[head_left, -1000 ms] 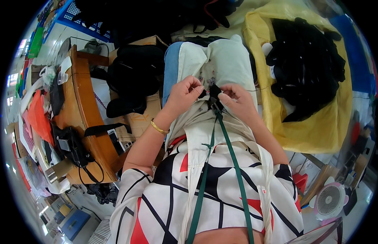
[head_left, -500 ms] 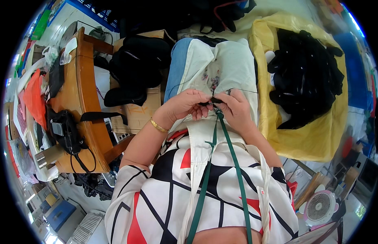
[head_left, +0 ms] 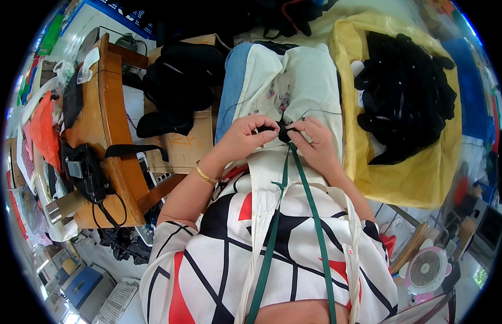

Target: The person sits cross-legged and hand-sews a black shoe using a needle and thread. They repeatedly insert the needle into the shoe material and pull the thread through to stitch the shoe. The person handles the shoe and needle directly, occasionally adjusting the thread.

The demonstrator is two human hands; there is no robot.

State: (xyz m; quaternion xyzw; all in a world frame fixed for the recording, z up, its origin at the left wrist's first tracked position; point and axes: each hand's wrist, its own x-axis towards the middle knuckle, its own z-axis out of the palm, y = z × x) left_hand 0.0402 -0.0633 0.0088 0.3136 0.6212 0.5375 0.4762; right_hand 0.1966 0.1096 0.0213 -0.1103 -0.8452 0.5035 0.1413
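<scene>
Over my lap, both hands are closed in fingertip pinches around a small black piece [head_left: 284, 133] that looks like cloth. My left hand [head_left: 250, 136] grips its left side with thumb and forefinger. On the other side, my right hand [head_left: 314, 142] pinches the right edge. What exactly the piece is, I cannot make out. A thin dark thread [head_left: 326, 112] runs out beside my right hand across the pale apron [head_left: 310, 70]. Just below the piece, two dark green straps [head_left: 307, 197] meet and hang down my front.
At right stands a yellow-lined container [head_left: 407, 186] holding a heap of black pieces [head_left: 407, 97]. Several black padded items [head_left: 180, 81] lie on a cardboard box [head_left: 194, 146] at left. Beyond is a wooden stool [head_left: 113, 108] with a black strapped bag [head_left: 83, 167]. A fan [head_left: 425, 269] sits lower right.
My hands have drawn slightly apart, and my left thumb and forefinger now form a wider ring. More of the black piece shows between them. The view has shifted slightly.
</scene>
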